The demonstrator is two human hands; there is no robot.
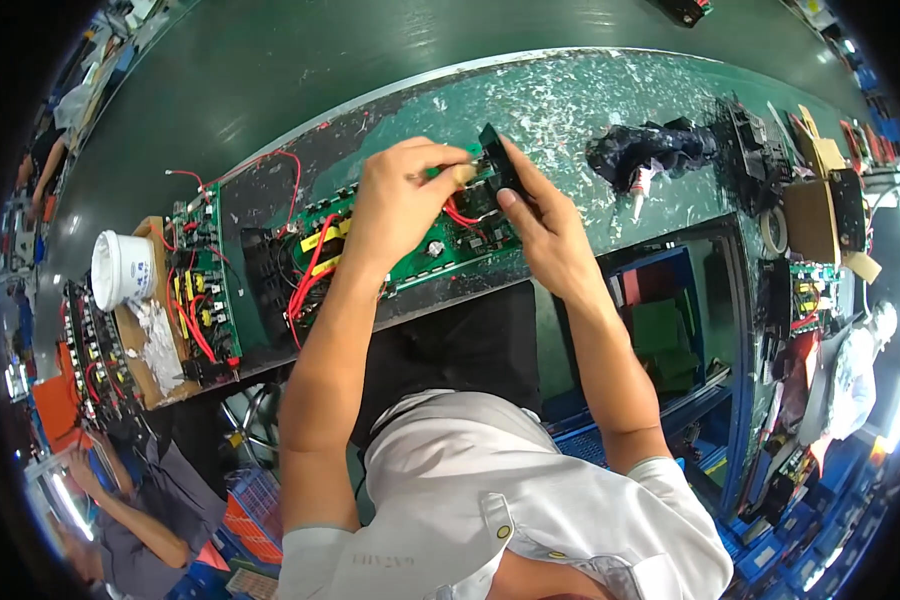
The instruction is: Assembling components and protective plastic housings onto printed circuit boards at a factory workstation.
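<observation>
A long green circuit board (410,268) lies on the worn bench in front of me, with red wires (311,277) and yellow-wrapped parts (322,240) at its left end. My right hand (548,220) grips a flat black piece (493,152), held tilted above the board's right end. Close beside that piece, my left hand (400,200) is closed, thumb and fingertips pinched together. The fingertips are blurred, and what they hold, if anything, cannot be made out.
Another wired circuit board (206,285) lies at left, near a white tub (122,270) on a cardboard box. A black crumpled cloth (660,145) and a small white tube (640,190) lie at right. A tape roll (773,230) sits farther right. A co-worker (160,510) is at lower left.
</observation>
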